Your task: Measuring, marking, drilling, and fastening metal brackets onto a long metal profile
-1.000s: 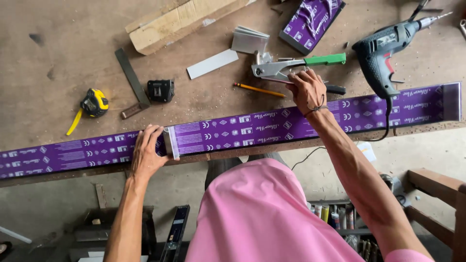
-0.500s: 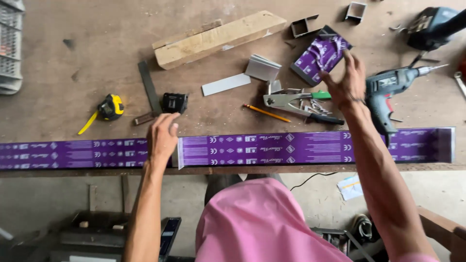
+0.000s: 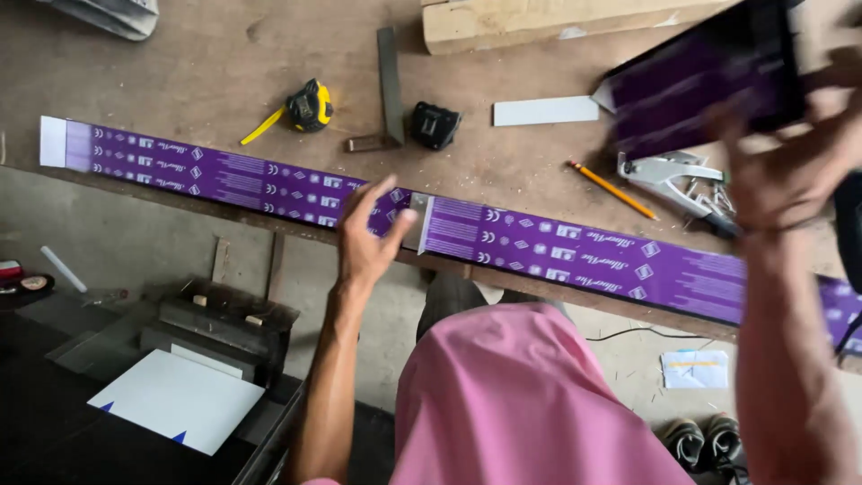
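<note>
Worn brown counter [image 3: 224, 63]: long purple strip [image 3: 557, 247] lies along its near edge. Left hand [image 3: 368, 238] hovers over the strip's bare metal joint [image 3: 417, 222], fingers spread apart. Right hand [image 3: 790, 171], blurred, is clamped on a purple-wrapped piece [image 3: 700, 81] raised above the pencil [image 3: 612, 189] and snips [image 3: 673, 180].

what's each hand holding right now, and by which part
The right hand holds a short purple-wrapped piece by its lower right end, lifted over the bench. The left hand holds nothing; it is open over the long purple strip.
</note>
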